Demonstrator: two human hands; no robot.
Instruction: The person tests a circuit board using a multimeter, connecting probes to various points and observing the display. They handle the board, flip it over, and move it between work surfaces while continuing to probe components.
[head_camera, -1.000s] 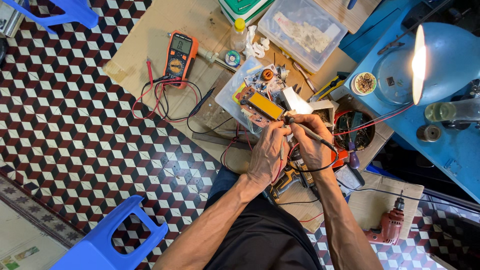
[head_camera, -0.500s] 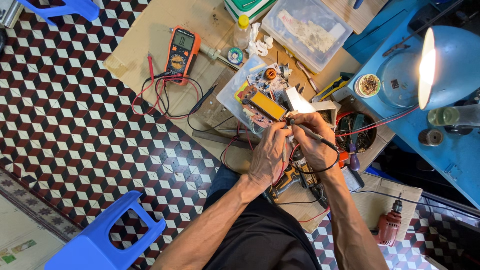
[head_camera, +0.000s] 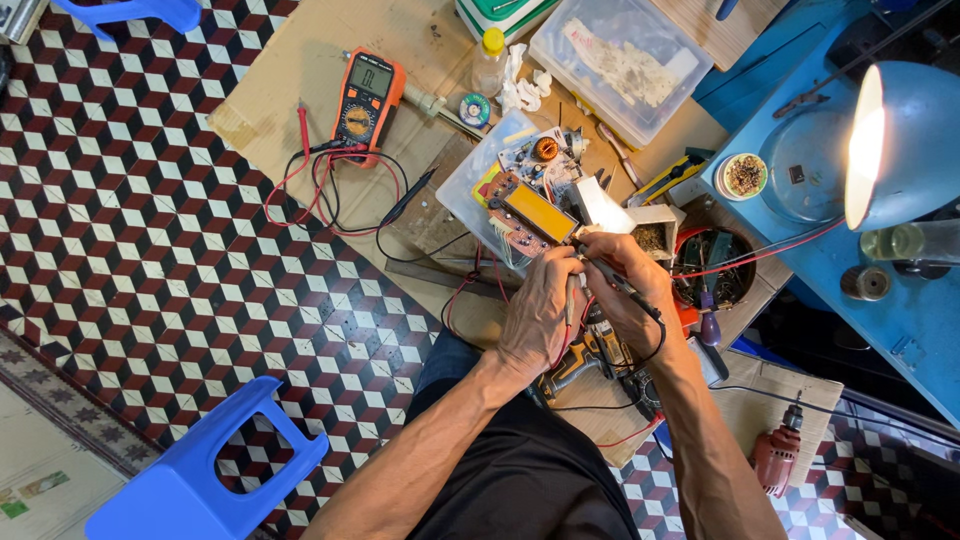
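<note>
Circuit board (head_camera: 527, 208) lies just beyond both hands, long axis diagonal; left hand (head_camera: 537, 312) nearer, pinching wires, right hand (head_camera: 632, 290) gripping soldering iron (head_camera: 612, 278).

light: bright, even overall | source: lit desk lamp (head_camera: 880, 150) at right, bulb blown out to glare | shadows: soft, short under hands | focus: sharp, no motion blur | edges: mild wide-angle stretch

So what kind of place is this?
Probably an informal electronics repair spot set up on a tiled floor. A multimeter with its leads lies on cardboard, both hands work at a circuit board, and a lit desk lamp and a drill sit nearby.
</note>
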